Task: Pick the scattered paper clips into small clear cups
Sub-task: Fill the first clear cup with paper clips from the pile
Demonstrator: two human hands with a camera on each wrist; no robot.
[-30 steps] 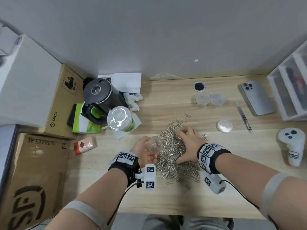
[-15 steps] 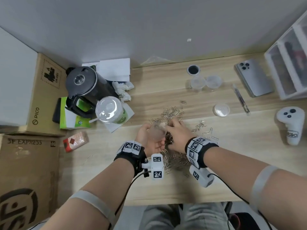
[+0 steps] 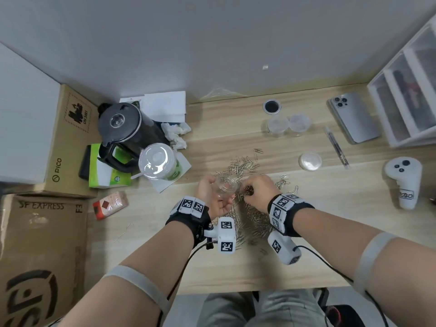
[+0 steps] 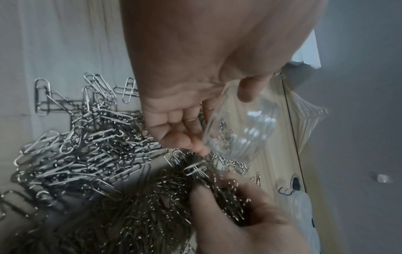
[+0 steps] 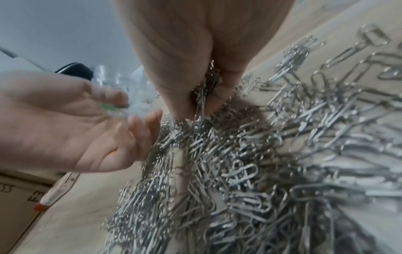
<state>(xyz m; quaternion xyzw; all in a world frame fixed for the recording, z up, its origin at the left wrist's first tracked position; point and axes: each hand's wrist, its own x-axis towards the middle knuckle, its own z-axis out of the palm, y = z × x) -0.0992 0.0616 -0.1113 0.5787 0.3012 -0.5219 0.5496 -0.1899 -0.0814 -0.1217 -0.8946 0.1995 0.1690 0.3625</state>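
A big heap of silver paper clips [image 3: 253, 214] [image 4: 87, 146] [image 5: 272, 163] covers the middle of the wooden table [image 3: 236, 142]. My left hand [image 3: 213, 197] [image 4: 195, 86] [image 5: 65, 123] grips a small clear cup [image 3: 226, 186] [image 4: 239, 130] [image 5: 130, 103] just above the heap's left side, tipped toward the right hand. My right hand [image 3: 258, 188] [image 5: 202, 96] [image 4: 234, 209] is curled round a bunch of clips [image 5: 205, 89] beside the cup's mouth, with clips hanging from the fist. Two more clear cups [image 3: 287, 123] stand at the back.
A black kettle [image 3: 125, 131], a lidded drink cup [image 3: 158, 161] and cardboard boxes [image 3: 59, 142] crowd the left. A phone [image 3: 354, 116], a pen [image 3: 336, 147], a round lid [image 3: 310, 160], a white controller [image 3: 404, 180] and a drawer unit [image 3: 405, 90] sit on the right.
My right hand closed on a bunch of clips in the heap and lifted it to the cup. The left hand moved the cup up and right to meet it.
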